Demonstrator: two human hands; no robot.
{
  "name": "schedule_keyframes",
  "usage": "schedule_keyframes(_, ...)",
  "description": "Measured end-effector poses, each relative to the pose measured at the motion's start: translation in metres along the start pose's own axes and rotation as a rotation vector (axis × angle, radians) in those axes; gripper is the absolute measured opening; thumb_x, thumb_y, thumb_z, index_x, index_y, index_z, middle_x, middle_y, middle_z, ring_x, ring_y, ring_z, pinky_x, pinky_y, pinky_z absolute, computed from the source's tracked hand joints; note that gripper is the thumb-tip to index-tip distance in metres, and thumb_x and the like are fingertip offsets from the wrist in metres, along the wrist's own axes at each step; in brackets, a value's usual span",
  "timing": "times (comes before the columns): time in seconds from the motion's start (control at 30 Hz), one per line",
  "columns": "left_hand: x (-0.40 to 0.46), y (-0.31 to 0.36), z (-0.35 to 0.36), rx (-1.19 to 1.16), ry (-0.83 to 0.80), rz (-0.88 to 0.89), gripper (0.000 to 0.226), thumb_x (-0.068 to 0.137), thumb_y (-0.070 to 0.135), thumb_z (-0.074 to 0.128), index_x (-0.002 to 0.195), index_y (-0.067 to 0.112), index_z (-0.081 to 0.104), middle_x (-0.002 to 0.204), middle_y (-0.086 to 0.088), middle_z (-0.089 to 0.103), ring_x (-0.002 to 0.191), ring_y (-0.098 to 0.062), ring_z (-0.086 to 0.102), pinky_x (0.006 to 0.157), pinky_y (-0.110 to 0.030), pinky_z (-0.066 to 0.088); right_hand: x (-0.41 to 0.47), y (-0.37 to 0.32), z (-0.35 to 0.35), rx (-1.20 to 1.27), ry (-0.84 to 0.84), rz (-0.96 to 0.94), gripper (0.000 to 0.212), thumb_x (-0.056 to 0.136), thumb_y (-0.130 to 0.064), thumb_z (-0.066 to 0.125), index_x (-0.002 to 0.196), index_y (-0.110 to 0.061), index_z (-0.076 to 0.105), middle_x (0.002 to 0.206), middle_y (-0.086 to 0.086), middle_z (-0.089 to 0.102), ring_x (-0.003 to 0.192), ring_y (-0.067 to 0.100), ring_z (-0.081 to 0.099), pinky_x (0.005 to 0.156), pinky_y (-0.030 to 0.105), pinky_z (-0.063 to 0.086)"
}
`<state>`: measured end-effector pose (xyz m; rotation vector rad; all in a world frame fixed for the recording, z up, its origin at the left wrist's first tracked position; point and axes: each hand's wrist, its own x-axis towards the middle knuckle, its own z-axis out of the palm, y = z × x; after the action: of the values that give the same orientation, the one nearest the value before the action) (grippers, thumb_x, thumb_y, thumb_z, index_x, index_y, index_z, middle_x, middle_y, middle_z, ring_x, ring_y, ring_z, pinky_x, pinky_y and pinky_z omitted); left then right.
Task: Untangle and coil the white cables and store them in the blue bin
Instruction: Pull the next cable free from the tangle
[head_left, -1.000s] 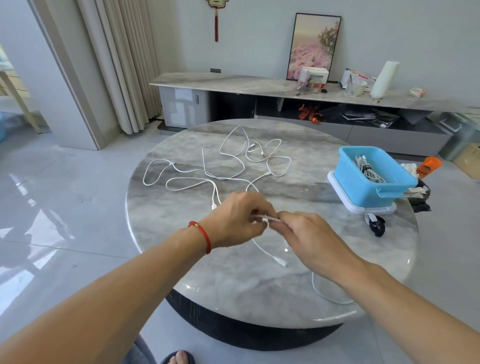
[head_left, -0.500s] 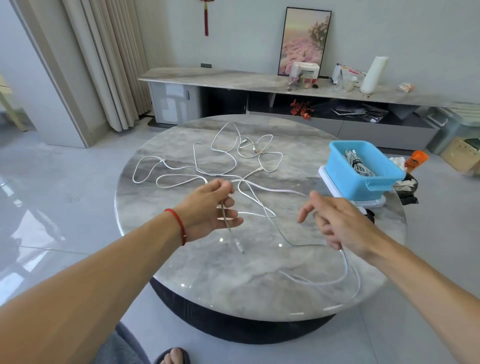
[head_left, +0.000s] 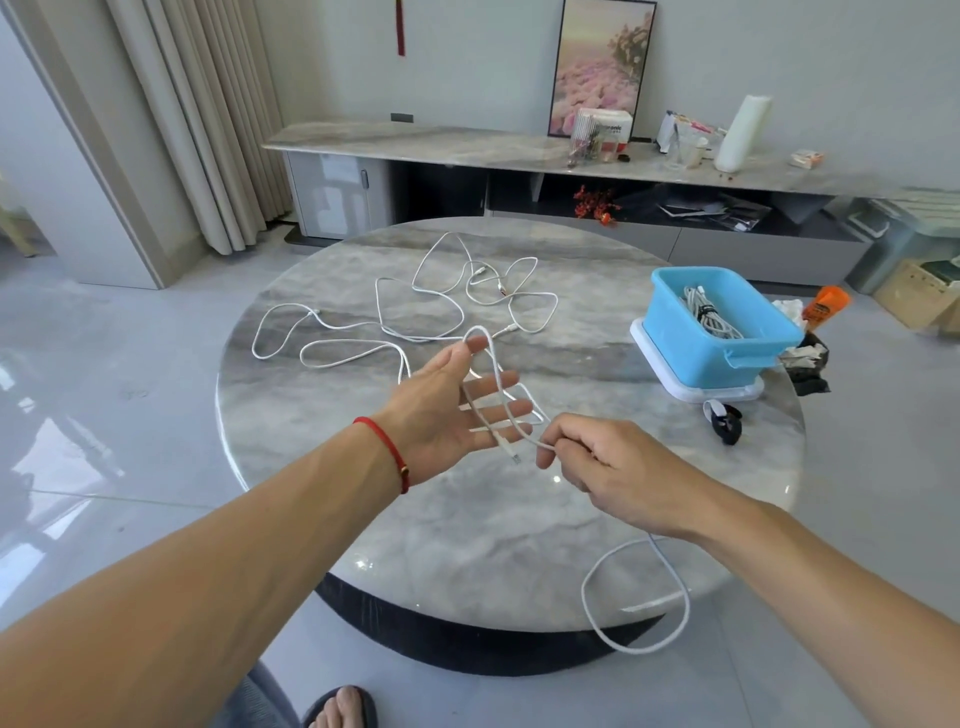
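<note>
above the worktop, coiling one white cable
left hand flat, cable looped over it; right hand pinches the strand just right, slack trailing beneath.

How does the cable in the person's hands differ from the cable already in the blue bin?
The held cable is loose, looped over the left hand and pinched by the right hand; the binned cable is coiled into a tied bundle. The held cable trails off the table edge; the binned one sits inside the blue bin. Both are white.
</note>
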<state>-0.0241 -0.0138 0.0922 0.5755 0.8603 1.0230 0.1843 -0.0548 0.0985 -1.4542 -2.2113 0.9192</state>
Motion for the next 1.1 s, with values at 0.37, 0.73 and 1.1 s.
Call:
schedule_keyframes(0.37, -0.011, -0.016, 0.017, 0.059, -0.090, -0.079, 0.025, 0.106, 0.009, 0.044, 0.125, -0.005, 0.053, 0.100, -0.024, 0.071, 0.092, -0.040, 0.068, 0.093, -0.053, 0.056, 0.000, -0.005, 0.001, -0.074, 0.073, -0.029, 0.034, 0.105, -0.012, 0.043, 0.087, -0.035, 0.060, 0.068, -0.040, 0.058, 0.061, -0.001, 0.055, 0.060, 0.018, 0.038)
schedule_keyframes(0.73, -0.008, -0.008, 0.018, 0.117, 0.002, 0.031, 0.020, 0.106, 0.004, 0.038, 0.093, 0.003, 0.053, 0.069, -0.008, 0.048, 0.063, -0.023, 0.055, 0.073, -0.041, 0.058, 0.002, -0.004, 0.006, -0.039, 0.025, 0.003, 0.029, 0.106, -0.032, 0.049, 0.091, -0.028, 0.072, 0.061, -0.004, 0.061, 0.054, 0.006, 0.054, 0.055, 0.020, 0.041)
schedule_keyframes(1.1, -0.010, -0.004, 0.017, 0.478, 0.018, -0.066, 0.030, 0.107, 0.023, 0.041, 0.078, 0.019, 0.043, 0.068, -0.001, 0.025, 0.059, -0.017, 0.017, 0.049, -0.025, 0.027, -0.002, -0.004, -0.005, -0.099, 0.137, -0.071, 0.014, 0.096, -0.035, 0.066, 0.084, -0.030, 0.072, 0.072, -0.003, 0.066, 0.069, 0.012, 0.058, 0.070, 0.037, 0.050)
